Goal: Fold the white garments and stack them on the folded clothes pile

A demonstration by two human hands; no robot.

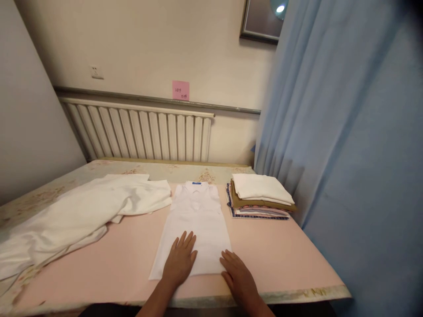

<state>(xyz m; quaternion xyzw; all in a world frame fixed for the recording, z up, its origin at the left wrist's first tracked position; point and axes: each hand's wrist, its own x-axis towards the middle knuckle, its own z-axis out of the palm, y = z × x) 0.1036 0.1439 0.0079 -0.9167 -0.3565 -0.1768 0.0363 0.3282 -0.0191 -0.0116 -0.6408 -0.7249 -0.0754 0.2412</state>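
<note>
A white shirt [198, 215] lies in front of me, its sides folded in to a long narrow shape. Its collar, with a blue label, points away from me. My left hand [180, 259] rests flat on the lower left part of the shirt, fingers stretched out. At the shirt's lower right edge is my right hand [238, 275], fingers extended and the tips on or beside the fabric. Neither hand grips anything.
Loose white garments [89, 215] spread over the left side. A stack of folded clothes [262, 193] stands at the right, near a blue curtain [357, 145]. A pink cloth [271, 251] covers the table; behind is a radiator [142, 132].
</note>
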